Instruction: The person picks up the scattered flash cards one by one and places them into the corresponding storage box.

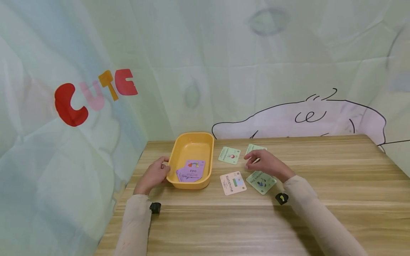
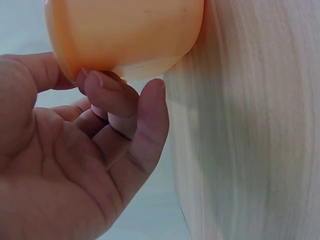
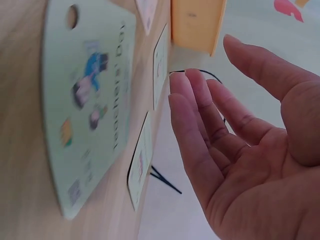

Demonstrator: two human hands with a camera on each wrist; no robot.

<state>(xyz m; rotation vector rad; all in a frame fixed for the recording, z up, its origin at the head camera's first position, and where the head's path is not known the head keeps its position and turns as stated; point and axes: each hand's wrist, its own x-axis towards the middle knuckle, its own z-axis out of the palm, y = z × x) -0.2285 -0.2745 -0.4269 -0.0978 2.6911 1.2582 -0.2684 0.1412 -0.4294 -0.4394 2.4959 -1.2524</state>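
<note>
A yellow plastic bin [image 1: 192, 147] stands on the table with purple cards [image 1: 195, 170] inside, the top one reading "zoo". At its left side my left hand [image 1: 153, 175] grips the rim; the left wrist view shows fingers curled against the bin's wall [image 2: 130, 35]. Above the cards to the right hovers my right hand [image 1: 268, 163], fingers loosely bent and holding nothing. Under and beside it lie a green "Teachers' Day" card [image 1: 262, 183] and another green card [image 1: 256, 146], partly hidden by the hand. Nearer the bin are a third green card [image 1: 229, 155] and a cream "sunshine" card [image 1: 233, 183].
The wooden table [image 1: 224, 227] ends at the back against a printed cloth backdrop [image 1: 179, 89], which also hangs along the left side. Black wrist cameras sit on both wrists, the right one [image 1: 282, 198] close to the "Teachers' Day" card.
</note>
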